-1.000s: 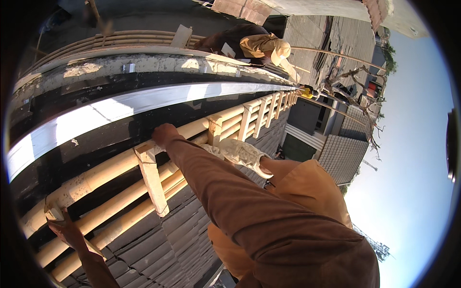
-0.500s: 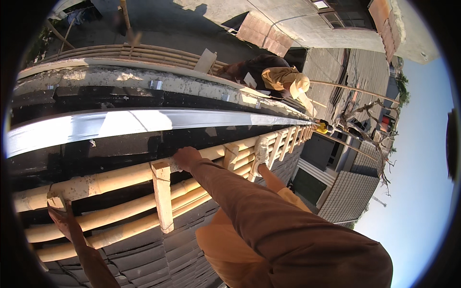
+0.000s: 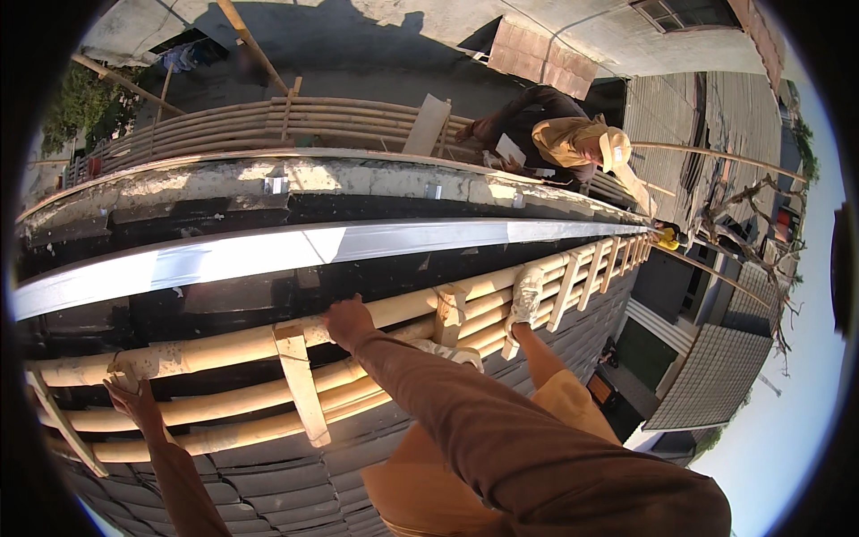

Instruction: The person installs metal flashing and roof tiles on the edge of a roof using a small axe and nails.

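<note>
I am up on a dark tiled roof [image 3: 268, 483], leaning on a rail of pale bamboo poles [image 3: 224, 345] lashed with short upright slats [image 3: 300, 385]. My right hand [image 3: 347, 320], on a brown-sleeved arm, grips the top pole beside a slat. At the lower left, my left hand [image 3: 134, 398] holds a bamboo pole just below a wrapped joint [image 3: 134, 362]. My two feet in light shoes [image 3: 526, 295] rest on the poles further right. Beyond the rail run a black gutter and a long shiny metal strip [image 3: 268, 255].
Another person [image 3: 564, 134] in a tan shirt and cap crouches on a far bamboo platform [image 3: 268, 121] behind a concrete ledge [image 3: 313, 179]. Slanted poles [image 3: 250, 45] and a board [image 3: 425, 125] stand there. Buildings and a steep drop lie to the right [image 3: 707, 376].
My view has swung, so the rail and metal strip now lie flatter across the picture. Both hands keep their hold on the poles, the right one further left in view.
</note>
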`<action>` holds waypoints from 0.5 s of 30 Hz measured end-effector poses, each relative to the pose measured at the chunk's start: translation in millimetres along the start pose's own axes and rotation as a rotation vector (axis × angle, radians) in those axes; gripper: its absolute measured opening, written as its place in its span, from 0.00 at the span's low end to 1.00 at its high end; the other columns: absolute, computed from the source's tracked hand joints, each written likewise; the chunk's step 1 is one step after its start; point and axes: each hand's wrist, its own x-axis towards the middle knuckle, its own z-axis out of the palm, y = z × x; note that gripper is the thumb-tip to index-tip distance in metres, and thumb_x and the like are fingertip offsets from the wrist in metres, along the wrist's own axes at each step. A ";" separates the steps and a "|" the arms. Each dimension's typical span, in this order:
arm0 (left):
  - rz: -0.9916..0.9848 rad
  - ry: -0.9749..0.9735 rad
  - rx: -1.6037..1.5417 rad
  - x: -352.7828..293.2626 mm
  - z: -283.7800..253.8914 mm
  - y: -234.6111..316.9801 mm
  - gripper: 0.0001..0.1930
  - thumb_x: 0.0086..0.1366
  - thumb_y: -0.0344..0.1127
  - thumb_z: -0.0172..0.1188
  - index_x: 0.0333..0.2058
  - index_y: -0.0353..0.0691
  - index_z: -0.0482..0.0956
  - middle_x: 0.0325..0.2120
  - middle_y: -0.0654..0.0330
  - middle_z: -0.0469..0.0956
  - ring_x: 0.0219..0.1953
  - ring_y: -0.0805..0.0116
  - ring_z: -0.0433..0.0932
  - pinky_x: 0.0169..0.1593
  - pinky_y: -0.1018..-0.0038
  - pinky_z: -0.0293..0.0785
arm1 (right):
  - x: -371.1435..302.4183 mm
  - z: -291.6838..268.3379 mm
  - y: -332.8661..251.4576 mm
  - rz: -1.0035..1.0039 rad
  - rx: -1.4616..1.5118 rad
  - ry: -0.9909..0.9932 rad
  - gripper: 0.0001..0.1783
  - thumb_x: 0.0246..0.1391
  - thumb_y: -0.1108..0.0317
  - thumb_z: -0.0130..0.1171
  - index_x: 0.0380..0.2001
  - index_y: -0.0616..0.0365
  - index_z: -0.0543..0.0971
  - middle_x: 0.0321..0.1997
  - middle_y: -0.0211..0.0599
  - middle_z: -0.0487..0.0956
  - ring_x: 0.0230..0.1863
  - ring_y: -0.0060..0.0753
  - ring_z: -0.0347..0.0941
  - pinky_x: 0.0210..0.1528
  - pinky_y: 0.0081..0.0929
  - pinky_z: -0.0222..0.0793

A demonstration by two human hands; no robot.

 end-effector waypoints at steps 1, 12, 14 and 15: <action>0.024 0.117 0.054 -8.0 5.0 30.9 0.39 0.67 0.42 0.63 0.72 0.40 0.56 0.67 0.45 0.61 0.70 0.44 0.59 0.70 0.49 0.58 | 2.0 7.2 3.1 -0.010 -0.015 0.019 0.10 0.54 0.62 0.66 0.39 0.49 0.87 0.41 0.39 0.86 0.48 0.42 0.83 0.63 0.53 0.69; 0.879 -0.173 -0.471 -109.4 57.1 532.6 0.28 0.63 0.34 0.65 0.62 0.42 0.70 0.63 0.54 0.69 0.69 0.52 0.64 0.74 0.48 0.52 | -50.4 6.3 111.9 -0.268 0.204 0.520 0.11 0.60 0.58 0.63 0.37 0.53 0.83 0.37 0.35 0.82 0.45 0.41 0.79 0.58 0.44 0.69; 0.986 -0.161 -0.379 -105.9 75.6 566.5 0.29 0.63 0.37 0.65 0.63 0.42 0.69 0.62 0.55 0.69 0.69 0.55 0.63 0.75 0.47 0.50 | -66.8 -18.5 163.5 -0.178 0.264 0.499 0.11 0.63 0.57 0.60 0.36 0.52 0.81 0.35 0.35 0.81 0.43 0.41 0.79 0.53 0.42 0.72; 1.041 -0.149 -0.336 -104.5 83.3 584.0 0.30 0.64 0.38 0.65 0.63 0.43 0.69 0.62 0.56 0.69 0.70 0.56 0.62 0.75 0.47 0.48 | -70.1 -29.1 191.1 -0.144 0.302 0.561 0.11 0.63 0.57 0.60 0.34 0.54 0.80 0.34 0.35 0.80 0.41 0.42 0.78 0.50 0.42 0.72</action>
